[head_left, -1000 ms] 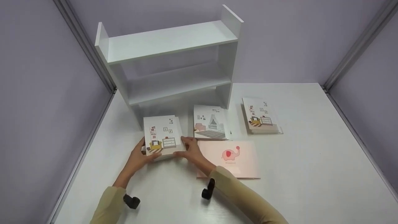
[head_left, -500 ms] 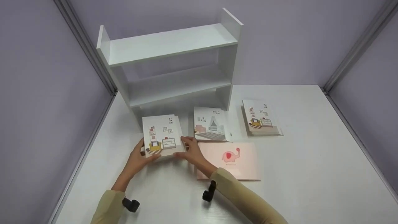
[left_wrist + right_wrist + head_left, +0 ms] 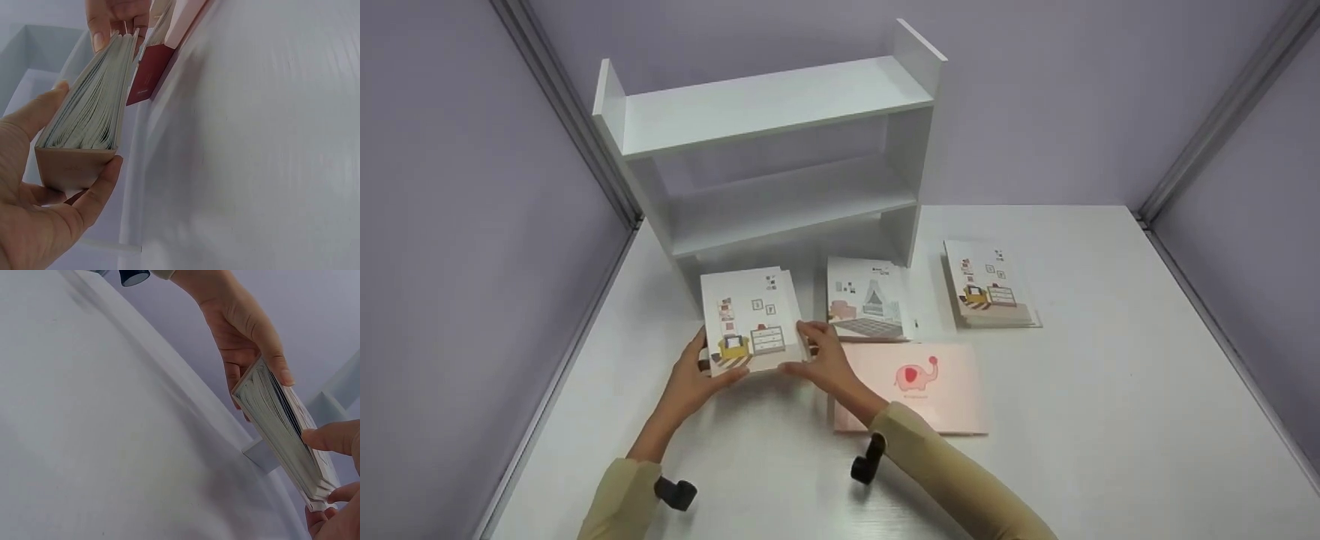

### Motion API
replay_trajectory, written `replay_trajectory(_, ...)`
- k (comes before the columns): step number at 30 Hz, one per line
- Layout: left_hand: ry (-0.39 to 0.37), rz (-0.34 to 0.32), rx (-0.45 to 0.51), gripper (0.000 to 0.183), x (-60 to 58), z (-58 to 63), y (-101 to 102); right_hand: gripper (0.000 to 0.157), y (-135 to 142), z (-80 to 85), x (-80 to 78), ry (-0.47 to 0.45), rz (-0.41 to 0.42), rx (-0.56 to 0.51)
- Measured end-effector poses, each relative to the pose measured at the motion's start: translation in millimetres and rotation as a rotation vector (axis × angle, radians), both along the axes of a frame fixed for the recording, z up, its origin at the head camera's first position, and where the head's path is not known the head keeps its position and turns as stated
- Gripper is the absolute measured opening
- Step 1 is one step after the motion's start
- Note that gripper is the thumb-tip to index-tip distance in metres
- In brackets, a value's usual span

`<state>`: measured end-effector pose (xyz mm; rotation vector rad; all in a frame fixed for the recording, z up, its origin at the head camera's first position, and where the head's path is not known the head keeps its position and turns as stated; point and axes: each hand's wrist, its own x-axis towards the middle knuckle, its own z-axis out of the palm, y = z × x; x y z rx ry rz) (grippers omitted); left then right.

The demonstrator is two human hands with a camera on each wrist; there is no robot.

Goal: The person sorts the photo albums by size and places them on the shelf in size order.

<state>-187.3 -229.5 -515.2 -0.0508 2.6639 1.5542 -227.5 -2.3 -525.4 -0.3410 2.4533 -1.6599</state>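
Between both hands is a thick photo album [image 3: 754, 319] with a white cover showing a drawn yellow armchair and a chest of drawers. My left hand [image 3: 690, 384] grips its left side, thumb on the near edge. The right hand [image 3: 826, 364] grips the opposite side, its thumb also on the near edge. In the left wrist view the album's brown spine [image 3: 76, 166] faces the left palm, and its many pages show edge-on. The right wrist view shows the album [image 3: 281, 433] held off the white table, with the right thumb [image 3: 329, 437] on the cover.
A white shelf unit [image 3: 780, 105] stands at the back left. Right of the hands lie a white album with a canopy drawing [image 3: 866, 300] and a pink album with an elephant [image 3: 915, 386]. Farther right lies another armchair-cover album [image 3: 990, 285] on the white table [image 3: 1125, 390].
Both hands have raised the photo album slightly and shifted it a little toward the shelf, keeping their hold on it. The other albums stay where they were.
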Motion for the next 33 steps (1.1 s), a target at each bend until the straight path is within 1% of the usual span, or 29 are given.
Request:
replay_trajectory(10, 0.055, -0.005, 0.013, 0.104, 2.5, 8.2, 2.5, 0.081, 2.6, 9.0, 0.2, 0.028, 0.000, -0.053)
replay_trajectory(18, 0.065, -0.006, 0.019, 0.103, 5.6, 10.6, 2.7, 0.081, 3.7, 14.2, 2.9, 0.050, 0.006, -0.070)
replay_trajectory(27, 0.061, 0.000, 0.016, 0.106, 8.3, 13.0, 4.4, 0.081, 4.3, 16.4, 4.1, 0.079, 0.008, -0.080)
replay_trajectory(30, 0.070, -0.001, 0.024, 0.106, 9.3, 13.8, 4.5, 0.082, 4.9, 17.0, 4.3, 0.089, 0.012, -0.073)
replay_trajectory(33, 0.079, -0.003, 0.036, 0.106, 10.3, 14.2, 4.1, 0.081, 5.8, 18.8, 4.9, 0.101, 0.021, -0.091)
